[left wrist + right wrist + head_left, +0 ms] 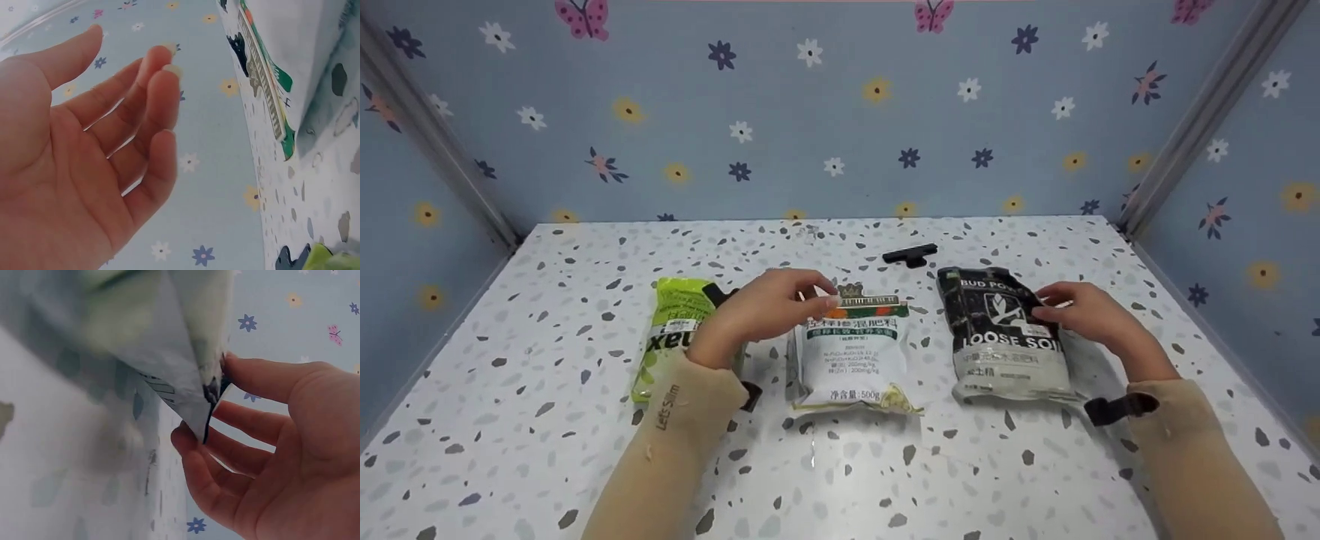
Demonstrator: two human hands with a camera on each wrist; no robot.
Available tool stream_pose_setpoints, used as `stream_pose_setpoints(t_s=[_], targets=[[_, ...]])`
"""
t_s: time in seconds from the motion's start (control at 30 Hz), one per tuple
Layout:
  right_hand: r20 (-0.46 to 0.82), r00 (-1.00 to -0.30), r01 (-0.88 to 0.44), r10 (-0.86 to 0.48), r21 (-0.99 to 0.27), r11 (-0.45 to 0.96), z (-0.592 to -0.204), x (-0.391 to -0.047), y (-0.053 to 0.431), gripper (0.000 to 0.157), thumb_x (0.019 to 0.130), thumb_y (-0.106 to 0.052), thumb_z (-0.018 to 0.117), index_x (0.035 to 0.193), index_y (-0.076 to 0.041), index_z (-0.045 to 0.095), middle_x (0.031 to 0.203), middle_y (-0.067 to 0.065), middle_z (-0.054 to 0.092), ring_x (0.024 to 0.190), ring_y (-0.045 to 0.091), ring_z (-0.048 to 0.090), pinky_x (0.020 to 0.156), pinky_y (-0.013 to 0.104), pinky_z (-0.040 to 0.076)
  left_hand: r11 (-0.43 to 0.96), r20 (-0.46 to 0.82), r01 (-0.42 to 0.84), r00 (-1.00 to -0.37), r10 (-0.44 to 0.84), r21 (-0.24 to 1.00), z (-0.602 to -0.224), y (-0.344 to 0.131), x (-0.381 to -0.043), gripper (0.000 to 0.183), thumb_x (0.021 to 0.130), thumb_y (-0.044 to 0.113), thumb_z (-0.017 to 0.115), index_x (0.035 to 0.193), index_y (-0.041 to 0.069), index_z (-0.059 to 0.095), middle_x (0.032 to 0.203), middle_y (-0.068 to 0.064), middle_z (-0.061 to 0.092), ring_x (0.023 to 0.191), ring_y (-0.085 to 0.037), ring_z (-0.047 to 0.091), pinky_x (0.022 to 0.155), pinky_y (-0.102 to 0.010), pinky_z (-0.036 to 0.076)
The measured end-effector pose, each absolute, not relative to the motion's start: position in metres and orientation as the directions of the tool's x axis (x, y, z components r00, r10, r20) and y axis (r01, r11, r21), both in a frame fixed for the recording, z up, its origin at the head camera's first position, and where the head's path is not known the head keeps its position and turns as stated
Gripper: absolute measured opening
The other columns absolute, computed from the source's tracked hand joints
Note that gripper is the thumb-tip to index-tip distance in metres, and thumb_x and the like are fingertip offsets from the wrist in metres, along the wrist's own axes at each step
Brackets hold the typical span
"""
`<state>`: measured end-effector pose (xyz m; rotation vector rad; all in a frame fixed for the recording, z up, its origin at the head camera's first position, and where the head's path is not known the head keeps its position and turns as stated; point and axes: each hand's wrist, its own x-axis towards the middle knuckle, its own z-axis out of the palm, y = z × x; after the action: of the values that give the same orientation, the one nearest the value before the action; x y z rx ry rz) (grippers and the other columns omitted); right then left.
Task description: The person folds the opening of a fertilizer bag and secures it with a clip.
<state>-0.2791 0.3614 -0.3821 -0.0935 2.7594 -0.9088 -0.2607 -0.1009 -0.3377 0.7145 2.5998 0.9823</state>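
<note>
My right hand (pixel 1084 311) pinches the right side of a black and grey bag marked LOOSE SOIL (pixel 1009 352). In the right wrist view, the thumb (pixel 264 377) lies on one side of the bag's pointed edge (pixel 194 391) and the fingers curl behind it. A white fertilizer bag (pixel 851 367) with a green and orange band along its top lies in the middle. My left hand (pixel 757 311) hovers at that bag's top left corner with loosely bent fingers and an empty palm. Under the left forearm, a lime green bag (pixel 667 330) is partly hidden.
A black bag clip (pixel 911 255) lies behind the gap between the white and black bags. Another black clip (pixel 718 294) shows at the green bag's top right, partly behind the left hand. Flower-patterned walls (pixel 810 112) enclose the speckled table (pixel 960 480) at the back and sides.
</note>
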Motion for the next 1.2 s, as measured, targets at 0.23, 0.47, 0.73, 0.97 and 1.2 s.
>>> stream_pose_setpoints(t_s=[0.23,0.47,0.73,0.97,1.2], targets=[[-0.13,-0.982,-0.03,-0.138,-0.61,0.792,-0.392,-0.281,0.366,0.051,0.102,-0.024,0.059,0.139,0.01,0.049,0.133,0.032,0.053,0.111,0.037,0.058,0.085,0.042,0.05,0.568,-0.021,0.423,-0.789,0.614,0.706,-0.332,-0.074,-0.268,0.034,0.102,0.038,0.057,0.124,0.014,0.067,0.098,-0.001,0.069,0.09,-0.022,0.066,0.076,-0.038,0.052],[-0.07,-0.989,-0.049,-0.128,-0.665,0.745,-0.398,-0.282,0.37,0.027,0.104,-0.014,0.054,0.116,0.009,0.063,0.098,0.017,0.064,0.079,0.016,0.058,0.068,0.03,0.048,0.518,-0.07,0.371,-0.759,0.647,0.771,-0.334,-0.049,-0.281,0.034,0.103,0.036,0.056,0.126,0.012,0.065,0.104,-0.008,0.07,0.097,-0.031,0.067,0.081,-0.038,0.051],[-0.133,-0.977,0.029,-0.167,-0.857,0.515,-0.392,-0.281,0.373,0.03,0.107,-0.007,0.044,0.125,0.015,0.049,0.101,0.007,0.06,0.085,0.009,0.063,0.077,0.029,0.056,0.53,-0.097,0.3,-0.797,0.596,0.794,-0.346,-0.029,-0.288,0.041,0.103,0.038,0.054,0.137,0.013,0.057,0.123,-0.003,0.062,0.109,-0.019,0.061,0.093,-0.039,0.047],[-0.095,-0.964,-0.026,-0.247,-0.894,0.446,-0.376,-0.275,0.373,0.029,0.106,-0.009,0.047,0.125,0.013,0.05,0.102,0.003,0.064,0.093,0.011,0.066,0.085,0.031,0.055,0.524,-0.162,0.191,-0.816,0.555,0.83,-0.354,-0.009,-0.288,0.056,0.102,0.04,0.055,0.148,0.01,0.045,0.134,-0.006,0.058,0.115,-0.019,0.06,0.096,-0.037,0.048],[-0.052,-0.953,-0.108,-0.298,-0.862,0.495,-0.36,-0.266,0.371,0.025,0.105,-0.009,0.049,0.117,0.013,0.054,0.101,0.006,0.067,0.093,0.013,0.067,0.084,0.029,0.055,0.485,-0.163,0.123,-0.847,0.505,0.866,-0.356,0.017,-0.286,0.064,0.102,0.043,0.055,0.153,0.01,0.037,0.139,-0.005,0.057,0.119,-0.02,0.059,0.098,-0.038,0.047]])
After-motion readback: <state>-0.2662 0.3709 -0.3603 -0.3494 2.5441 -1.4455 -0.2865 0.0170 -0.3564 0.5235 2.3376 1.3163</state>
